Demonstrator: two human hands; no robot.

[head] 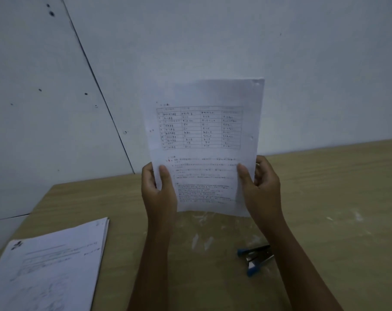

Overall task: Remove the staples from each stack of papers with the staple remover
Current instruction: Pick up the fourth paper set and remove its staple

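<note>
I hold a stack of printed papers [204, 140] upright in front of me, above the wooden table [325, 198]. My left hand [159, 189] grips its lower left edge and my right hand [260, 185] grips its lower right edge, thumbs on the front page. The top page shows a table and lines of text. Small puncture marks show at its upper right corner. The staple remover [255, 258], metal with blue tips, lies on the table below my right forearm, untouched.
Another stack of printed papers [53, 265] lies flat at the table's near left corner. A pale wall rises right behind the table's far edge. White scuffs mark the table top around its middle.
</note>
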